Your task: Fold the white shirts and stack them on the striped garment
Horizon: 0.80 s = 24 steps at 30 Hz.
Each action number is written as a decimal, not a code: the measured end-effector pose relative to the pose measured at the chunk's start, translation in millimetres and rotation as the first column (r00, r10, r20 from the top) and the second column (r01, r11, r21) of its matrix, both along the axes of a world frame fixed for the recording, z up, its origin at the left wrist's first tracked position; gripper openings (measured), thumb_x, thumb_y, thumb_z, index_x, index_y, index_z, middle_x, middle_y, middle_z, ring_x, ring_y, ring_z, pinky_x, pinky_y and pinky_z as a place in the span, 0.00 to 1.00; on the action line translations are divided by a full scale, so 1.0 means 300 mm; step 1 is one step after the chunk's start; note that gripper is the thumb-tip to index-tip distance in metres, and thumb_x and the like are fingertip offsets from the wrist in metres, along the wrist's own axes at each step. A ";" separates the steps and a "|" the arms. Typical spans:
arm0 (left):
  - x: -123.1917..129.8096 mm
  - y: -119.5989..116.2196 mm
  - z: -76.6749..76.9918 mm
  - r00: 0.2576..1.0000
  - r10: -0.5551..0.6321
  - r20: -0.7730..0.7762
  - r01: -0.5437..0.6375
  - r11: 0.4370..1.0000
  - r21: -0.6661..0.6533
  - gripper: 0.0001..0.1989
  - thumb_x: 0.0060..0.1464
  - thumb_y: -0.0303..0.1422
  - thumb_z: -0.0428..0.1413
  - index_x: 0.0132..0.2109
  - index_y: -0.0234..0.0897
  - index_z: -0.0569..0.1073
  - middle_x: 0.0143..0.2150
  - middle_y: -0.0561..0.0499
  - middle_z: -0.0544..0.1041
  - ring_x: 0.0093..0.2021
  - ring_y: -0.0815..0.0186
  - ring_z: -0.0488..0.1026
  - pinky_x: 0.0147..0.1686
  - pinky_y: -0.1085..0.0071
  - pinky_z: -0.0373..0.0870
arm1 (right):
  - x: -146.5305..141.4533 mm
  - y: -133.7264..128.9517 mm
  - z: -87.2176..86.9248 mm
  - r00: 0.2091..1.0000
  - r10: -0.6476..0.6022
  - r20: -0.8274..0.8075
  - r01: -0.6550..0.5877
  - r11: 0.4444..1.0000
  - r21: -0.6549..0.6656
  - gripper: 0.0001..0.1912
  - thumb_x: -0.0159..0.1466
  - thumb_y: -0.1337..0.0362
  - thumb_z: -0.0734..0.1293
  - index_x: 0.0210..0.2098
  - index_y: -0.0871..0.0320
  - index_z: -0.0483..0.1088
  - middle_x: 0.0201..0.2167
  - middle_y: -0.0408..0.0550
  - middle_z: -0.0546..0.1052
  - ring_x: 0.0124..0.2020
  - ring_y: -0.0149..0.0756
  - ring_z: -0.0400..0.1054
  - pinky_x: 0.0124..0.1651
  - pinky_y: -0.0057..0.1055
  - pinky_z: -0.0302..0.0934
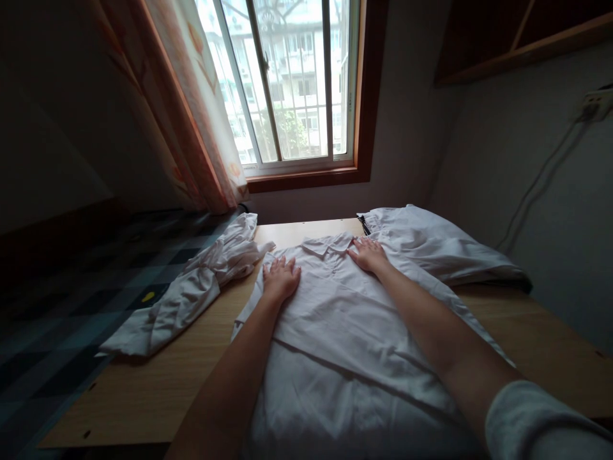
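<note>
A white collared shirt (335, 313) lies spread over a light wooden board, its collar (328, 244) at the far end and creases running across the body. My left hand (281, 279) rests palm down on the shirt's left shoulder, fingers spread and pointing away from me. On the right shoulder, close beside the collar, my right hand (368, 253) lies flat with its fingers apart. Neither hand grips the cloth. One white sleeve (191, 291) stretches out to the left, rumpled, across the board's edge. The shirt's near end runs out of view at the bottom.
The wooden board (522, 326) lies beneath the shirt. More white cloth (431, 243) with a dark edge is heaped at the right. A dark checked cover (62, 313) spreads on the left, with a curtain (191, 115) above. Behind are a window (297, 83) and a wall cable (531, 182).
</note>
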State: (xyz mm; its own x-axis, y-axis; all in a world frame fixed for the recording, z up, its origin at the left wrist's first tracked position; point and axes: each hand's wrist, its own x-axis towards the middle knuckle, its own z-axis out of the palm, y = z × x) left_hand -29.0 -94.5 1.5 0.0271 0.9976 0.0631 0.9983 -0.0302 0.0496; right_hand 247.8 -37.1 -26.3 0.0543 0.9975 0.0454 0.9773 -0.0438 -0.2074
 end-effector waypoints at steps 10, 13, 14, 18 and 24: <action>0.006 0.009 0.000 1.000 0.019 -0.002 -0.019 0.999 -0.032 0.30 0.67 0.45 0.36 0.72 0.42 0.57 0.75 0.45 0.50 0.75 0.53 0.44 0.70 0.45 0.37 | 0.014 -0.154 0.047 0.990 0.138 0.039 -0.141 0.987 0.079 0.30 0.72 0.52 0.53 0.69 0.60 0.58 0.71 0.54 0.57 0.72 0.44 0.47 0.71 0.41 0.41; 0.008 0.009 0.004 1.000 0.018 -0.003 -0.018 0.999 -0.036 0.30 0.67 0.45 0.36 0.72 0.42 0.56 0.75 0.44 0.50 0.75 0.53 0.44 0.70 0.45 0.36 | 0.010 -0.236 0.023 0.978 0.207 0.033 -0.208 0.978 0.012 0.33 0.72 0.47 0.51 0.71 0.55 0.54 0.73 0.52 0.52 0.73 0.46 0.44 0.72 0.49 0.38; 0.008 0.009 0.005 1.000 0.015 -0.001 -0.015 0.999 -0.037 0.31 0.67 0.45 0.36 0.72 0.42 0.56 0.75 0.44 0.50 0.75 0.53 0.44 0.70 0.45 0.36 | 0.011 -0.257 0.017 0.976 0.215 0.035 -0.215 0.977 -0.001 0.33 0.72 0.46 0.51 0.71 0.54 0.54 0.73 0.52 0.51 0.73 0.46 0.43 0.72 0.50 0.37; 0.005 0.007 0.009 1.000 0.007 0.005 -0.007 0.999 -0.032 0.30 0.67 0.45 0.36 0.72 0.42 0.57 0.75 0.44 0.50 0.75 0.53 0.44 0.70 0.45 0.37 | 0.041 -0.310 0.018 0.965 0.255 0.060 -0.256 0.967 0.008 0.33 0.73 0.47 0.51 0.71 0.55 0.55 0.73 0.53 0.53 0.73 0.45 0.45 0.72 0.47 0.39; 0.004 0.002 0.013 1.000 0.001 -0.003 -0.001 1.000 -0.029 0.31 0.67 0.44 0.35 0.72 0.42 0.57 0.75 0.44 0.51 0.75 0.54 0.45 0.70 0.46 0.38 | 0.160 -0.391 0.024 0.920 0.369 0.129 -0.376 0.926 0.033 0.31 0.73 0.48 0.52 0.68 0.57 0.60 0.70 0.54 0.59 0.71 0.44 0.51 0.72 0.42 0.40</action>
State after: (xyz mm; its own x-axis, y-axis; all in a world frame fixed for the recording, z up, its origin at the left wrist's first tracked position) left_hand -27.9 -93.8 5.5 0.0261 0.9991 0.0343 0.9985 -0.0277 0.0478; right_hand 295.7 -154.3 -19.0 -0.3299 0.9402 0.0846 0.9382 0.3365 -0.0813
